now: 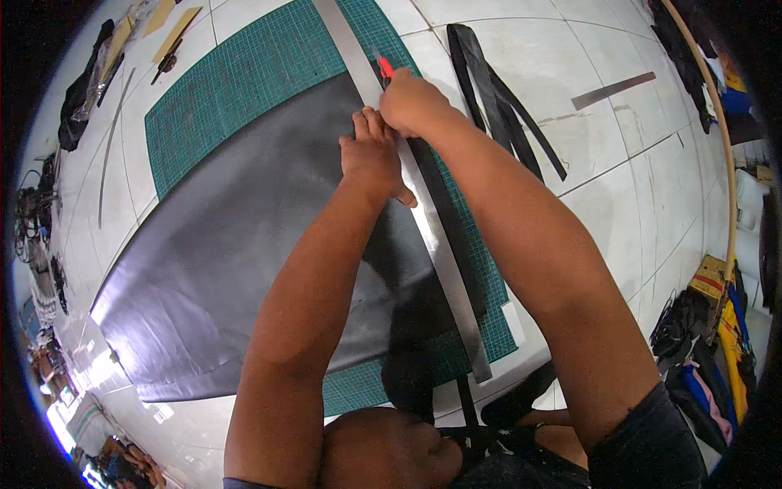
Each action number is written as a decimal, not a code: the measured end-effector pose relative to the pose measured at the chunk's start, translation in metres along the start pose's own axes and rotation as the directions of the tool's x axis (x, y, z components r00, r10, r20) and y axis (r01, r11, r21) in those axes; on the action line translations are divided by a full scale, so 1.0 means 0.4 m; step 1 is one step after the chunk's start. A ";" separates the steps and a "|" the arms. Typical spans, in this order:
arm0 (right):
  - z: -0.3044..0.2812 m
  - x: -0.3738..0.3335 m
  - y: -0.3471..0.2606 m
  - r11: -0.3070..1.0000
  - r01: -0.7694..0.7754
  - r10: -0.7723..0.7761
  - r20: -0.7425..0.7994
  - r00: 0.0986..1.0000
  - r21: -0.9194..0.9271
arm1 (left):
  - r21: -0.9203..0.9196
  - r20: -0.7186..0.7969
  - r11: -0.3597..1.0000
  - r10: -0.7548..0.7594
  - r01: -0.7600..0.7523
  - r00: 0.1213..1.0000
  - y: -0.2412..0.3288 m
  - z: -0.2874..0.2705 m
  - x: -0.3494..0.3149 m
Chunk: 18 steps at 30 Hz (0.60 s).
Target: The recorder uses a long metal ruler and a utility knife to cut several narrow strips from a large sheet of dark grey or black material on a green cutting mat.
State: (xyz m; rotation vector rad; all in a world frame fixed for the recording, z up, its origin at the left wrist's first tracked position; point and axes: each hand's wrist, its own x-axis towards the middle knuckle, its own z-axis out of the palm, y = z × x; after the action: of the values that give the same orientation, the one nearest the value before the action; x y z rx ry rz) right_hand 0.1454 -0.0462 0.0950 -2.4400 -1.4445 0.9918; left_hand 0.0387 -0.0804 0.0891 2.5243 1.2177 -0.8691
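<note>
A long metal ruler [434, 232] lies lengthwise over a sheet of black leather-like material [252, 204]. My left hand [372, 159] presses down on the ruler, fingers pointing away from me and the thumb apart from them. Just beyond it, my right hand [417, 106] is closed round a red cutter knife [385, 68], which sits at the ruler's right edge near the far end of the sheet. Most of the knife's handle is hidden in the fist. Under the sheet is a green gridded cutting mat [261, 69], and a narrow dark strip of material shows right of the ruler.
Black cut strips [489, 90] lie on the white tiled floor [603, 196] beyond my right forearm. A short metal ruler [612, 90] rests farther right. At the far right are a yellow box [709, 277] and bundled fabrics. Wooden pieces [175, 34] lie at the far left.
</note>
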 end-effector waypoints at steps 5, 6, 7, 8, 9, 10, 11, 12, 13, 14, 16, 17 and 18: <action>0.007 0.025 -0.006 0.999 0.035 -0.035 0.019 0.999 -0.008 | -0.042 -0.096 0.999 0.022 -0.026 0.995 0.000 0.024 0.014; 0.006 0.027 -0.006 0.998 0.035 -0.033 0.034 0.999 -0.059 | -0.040 -0.093 0.999 0.023 -0.027 0.995 0.001 0.019 0.015; -0.005 0.015 -0.020 0.998 0.036 -0.034 0.041 0.999 -0.050 | -0.043 -0.053 0.999 0.020 -0.022 0.998 -0.003 0.013 0.011; -0.024 0.004 -0.032 0.991 0.112 -0.105 0.105 0.989 -0.070 | -0.044 -0.014 0.999 0.016 -0.017 1.000 -0.008 0.009 0.008; -0.044 -0.010 -0.039 0.979 0.186 -0.169 0.165 0.972 -0.089 | -0.039 -0.010 0.999 0.018 -0.019 1.000 -0.010 0.008 0.006; -0.052 0.001 -0.037 0.982 0.169 -0.154 0.161 0.975 -0.089 | -0.031 -0.041 0.999 0.022 -0.023 0.999 -0.001 0.006 0.011; -0.063 0.019 -0.046 0.972 0.152 -0.111 0.222 0.969 -0.180 | -0.023 -0.074 0.999 0.027 -0.029 0.997 0.010 0.004 0.014; -0.069 0.022 -0.059 0.953 0.153 -0.076 0.284 0.956 -0.261 | -0.015 -0.070 0.999 0.032 -0.033 0.997 0.007 0.005 0.015; -0.068 0.007 -0.045 0.956 0.146 -0.071 0.281 0.957 -0.253 | -0.025 -0.058 0.999 0.035 -0.036 0.998 0.007 0.005 0.016; -0.061 -0.022 -0.018 0.960 0.170 -0.098 0.301 0.948 -0.222 | -0.035 -0.046 0.998 0.041 -0.042 0.998 0.009 0.005 0.015; -0.029 -0.100 0.040 0.980 0.170 -0.140 0.250 0.958 -0.104 | 0.005 -0.048 1.000 0.007 -0.007 0.999 0.002 0.005 0.006; 0.000 -0.150 0.105 0.991 0.127 -0.119 0.175 0.977 -0.036 | 0.020 -0.057 1.000 -0.012 0.013 0.998 0.018 0.006 0.004; 0.041 -0.198 0.157 0.983 0.173 -0.163 0.143 0.976 -0.059 | 0.011 -0.079 0.999 -0.040 0.041 0.996 0.014 0.014 0.013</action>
State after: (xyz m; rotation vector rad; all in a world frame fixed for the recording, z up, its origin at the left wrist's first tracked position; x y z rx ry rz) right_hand 0.1559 -0.1480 0.0923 -2.2886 -1.7265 1.1078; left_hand 0.0432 -0.0829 0.0812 2.5748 1.2957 -0.7954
